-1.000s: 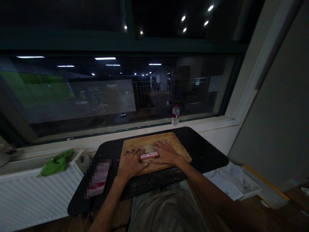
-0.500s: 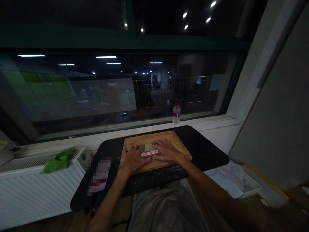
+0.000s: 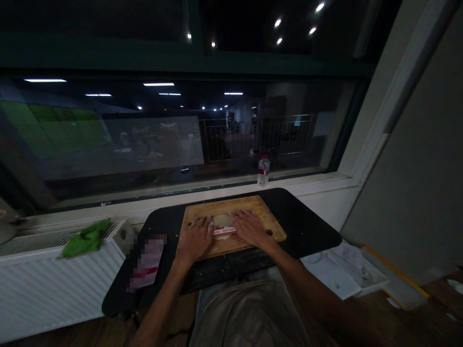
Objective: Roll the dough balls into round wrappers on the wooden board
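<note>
A pale flat piece of dough (image 3: 224, 220) lies on the wooden cutting board (image 3: 202, 208). Across it rests a rolling pin (image 3: 224, 231) with a red and white label at its middle. My left hand (image 3: 198, 235) lies over the pin's left end, palm down, fingers stretched forward. Over the right end my right hand (image 3: 249, 226) is laid in the same way, fingers extended and not wrapped round. Both ends of the pin are hidden beneath my hands. Dough shows in front of and behind the pin. Whitish powder marks my fingers.
The board sits on a black table (image 3: 296, 217) with crumbs on it. A pixelated pinkish packet (image 3: 146, 270) lies at its left. A bottle (image 3: 264, 171) stands on the windowsill. A green cloth (image 3: 87, 238) drapes a radiator (image 3: 65, 284); papers (image 3: 333, 274) lie at right.
The rolling pin has turned, so its label shows at a different angle. My thumbs have drawn back from the middle, and dough now shows on the near side of the pin.
</note>
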`<state>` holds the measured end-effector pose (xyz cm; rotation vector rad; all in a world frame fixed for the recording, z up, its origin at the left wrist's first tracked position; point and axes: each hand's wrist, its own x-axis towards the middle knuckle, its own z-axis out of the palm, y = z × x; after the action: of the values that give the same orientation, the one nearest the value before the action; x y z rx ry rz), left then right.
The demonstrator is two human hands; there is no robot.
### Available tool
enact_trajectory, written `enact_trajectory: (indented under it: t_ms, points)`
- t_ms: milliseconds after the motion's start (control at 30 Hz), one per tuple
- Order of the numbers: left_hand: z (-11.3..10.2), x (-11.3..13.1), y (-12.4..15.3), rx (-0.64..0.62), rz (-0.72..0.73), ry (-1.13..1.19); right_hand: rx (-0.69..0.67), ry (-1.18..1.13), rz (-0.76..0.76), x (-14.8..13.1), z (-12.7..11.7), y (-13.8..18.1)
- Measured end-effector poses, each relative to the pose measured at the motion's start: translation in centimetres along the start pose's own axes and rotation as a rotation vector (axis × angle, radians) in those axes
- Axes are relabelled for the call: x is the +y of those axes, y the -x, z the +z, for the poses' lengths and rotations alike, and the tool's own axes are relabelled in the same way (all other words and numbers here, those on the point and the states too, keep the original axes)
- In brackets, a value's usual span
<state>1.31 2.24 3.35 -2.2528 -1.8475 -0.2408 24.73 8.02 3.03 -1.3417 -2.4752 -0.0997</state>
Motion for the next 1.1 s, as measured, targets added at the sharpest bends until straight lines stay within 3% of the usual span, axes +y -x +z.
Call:
enact_trajectory:
  t_ms: [167, 667, 1100]
  points:
    - [0.9, 0.8, 1.8, 0.144, -0.042, 0.020, 0.084, 0.006, -0.034, -0.7, -0.2, 2.0]
    - [2.9, 1.5, 5.2, 0.272, 0.003, 0.045, 0.138, 0.010, -0.076, -1.7, 0.2, 5.5]
    - [0.5, 0.2, 0.6, 0.093, -0.023, 0.047, 0.031, 0.001, 0.009, -0.7, -0.5, 0.2]
